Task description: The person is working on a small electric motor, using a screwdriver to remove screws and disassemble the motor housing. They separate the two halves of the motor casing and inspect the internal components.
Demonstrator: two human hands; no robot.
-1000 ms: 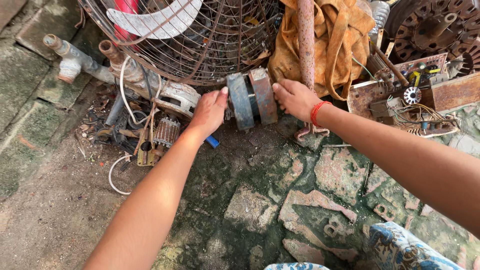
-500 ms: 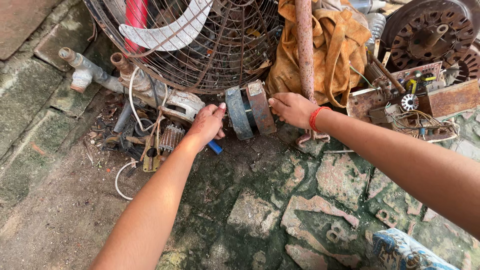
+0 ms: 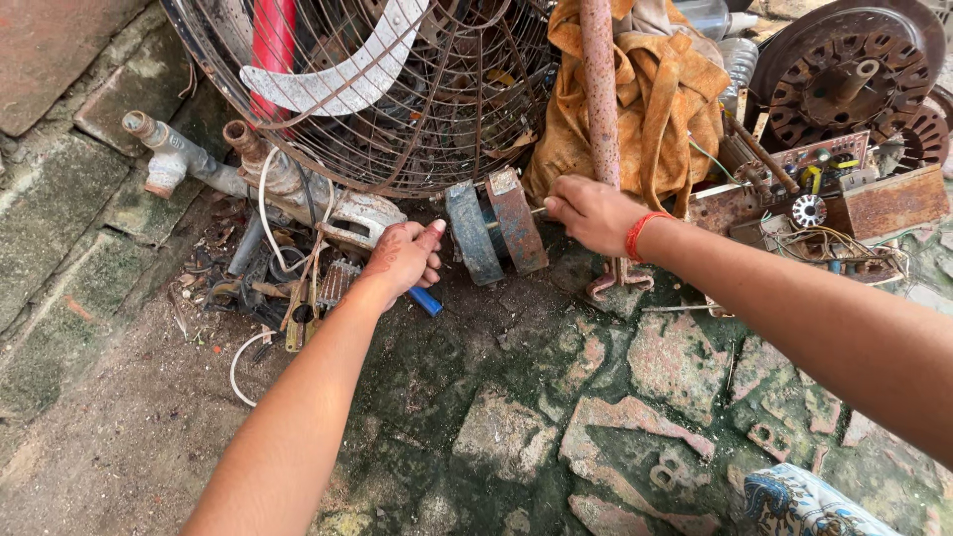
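Two hands (image 3: pixel 496 238) at rusty, blocky motor (image 3: pixel 496 226).

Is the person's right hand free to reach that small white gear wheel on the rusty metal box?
Probably yes. The right hand is beside the rusty pole, and the white gear wheel lies uncovered on the rusty box. Only loose wires lie close by.

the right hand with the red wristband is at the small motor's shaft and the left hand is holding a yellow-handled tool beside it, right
Not quite: the handle is blue, not yellow. In the head view the left hand holds a blue-handled tool beside the small motor. The rest stands: the right hand, with the red wristband, is at the motor's shaft.
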